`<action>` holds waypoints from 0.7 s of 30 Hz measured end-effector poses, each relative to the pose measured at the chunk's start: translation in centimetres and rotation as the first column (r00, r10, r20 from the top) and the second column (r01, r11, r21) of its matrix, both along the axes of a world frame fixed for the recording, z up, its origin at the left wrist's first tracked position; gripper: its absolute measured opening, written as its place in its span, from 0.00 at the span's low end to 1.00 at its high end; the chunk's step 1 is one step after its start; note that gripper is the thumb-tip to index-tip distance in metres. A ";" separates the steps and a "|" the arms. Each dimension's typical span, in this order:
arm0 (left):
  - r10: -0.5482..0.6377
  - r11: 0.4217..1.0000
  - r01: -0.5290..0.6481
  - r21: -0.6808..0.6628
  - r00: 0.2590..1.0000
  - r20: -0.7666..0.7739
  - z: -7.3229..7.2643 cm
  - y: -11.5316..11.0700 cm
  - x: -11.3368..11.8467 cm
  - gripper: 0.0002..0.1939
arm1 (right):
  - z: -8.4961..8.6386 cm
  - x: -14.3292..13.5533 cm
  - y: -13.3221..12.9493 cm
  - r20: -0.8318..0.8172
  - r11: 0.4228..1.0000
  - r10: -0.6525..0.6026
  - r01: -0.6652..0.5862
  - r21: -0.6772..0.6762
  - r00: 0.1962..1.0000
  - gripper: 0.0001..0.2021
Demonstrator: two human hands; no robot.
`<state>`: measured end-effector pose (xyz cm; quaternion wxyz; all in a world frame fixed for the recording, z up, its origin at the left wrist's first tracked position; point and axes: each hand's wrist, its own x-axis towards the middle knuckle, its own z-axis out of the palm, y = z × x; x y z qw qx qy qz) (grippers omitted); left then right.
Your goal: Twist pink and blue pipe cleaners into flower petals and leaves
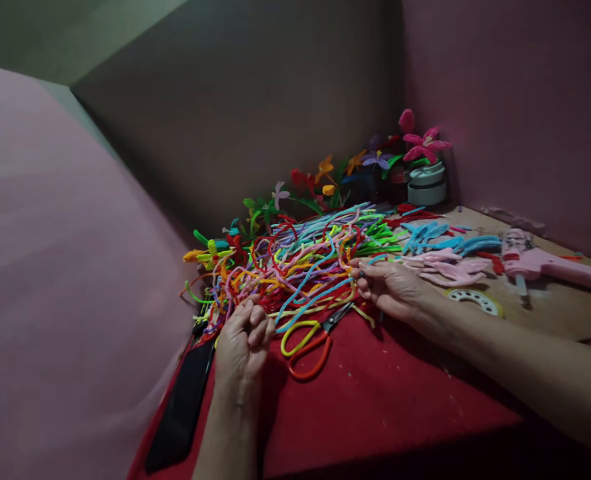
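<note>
A tangled heap of many-coloured pipe cleaners [310, 257] spreads over the table in front of me. My left hand [248, 337] is closed at the heap's near left edge, fingers curled and thumb against them; what lies in them, if anything, is hidden. At the heap's right side my right hand [390, 290] is closed too, thumb and fingertips pinched together. A small dark spot shows at those fingertips, too small to name. Between the hands, scissors [308, 347] with one yellow and one orange-red handle loop lie on the red cloth [355, 400].
Pipe-cleaner flowers [375, 160] stand along the back wall beside a grey round container [426, 185]. Light blue and pink pipe-cleaner petals [450, 267], a tape roll [475, 302] and a pink glue gun [550, 260] lie on the right. A black phone [183, 407] lies at left.
</note>
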<state>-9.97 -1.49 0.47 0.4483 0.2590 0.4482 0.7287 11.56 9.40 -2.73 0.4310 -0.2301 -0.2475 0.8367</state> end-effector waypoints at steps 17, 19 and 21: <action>0.072 0.854 -0.516 -0.070 0.249 -0.966 -0.3 4.4 -12.0 0.22 | -0.5 -0.3 -1.3 0.167 0.972 0.171 -0.194 0.133 0.971 0.08; 0.042 0.857 -0.511 -0.064 0.194 -0.980 -0.7 4.4 -11.5 0.16 | -0.4 -0.3 -1.4 0.193 0.971 0.170 -0.197 0.132 0.966 0.07; 0.023 0.860 -0.508 -0.049 0.135 -0.991 -0.9 4.2 -10.9 0.06 | -0.2 -0.2 -1.5 0.230 0.970 0.177 -0.209 0.124 0.957 0.05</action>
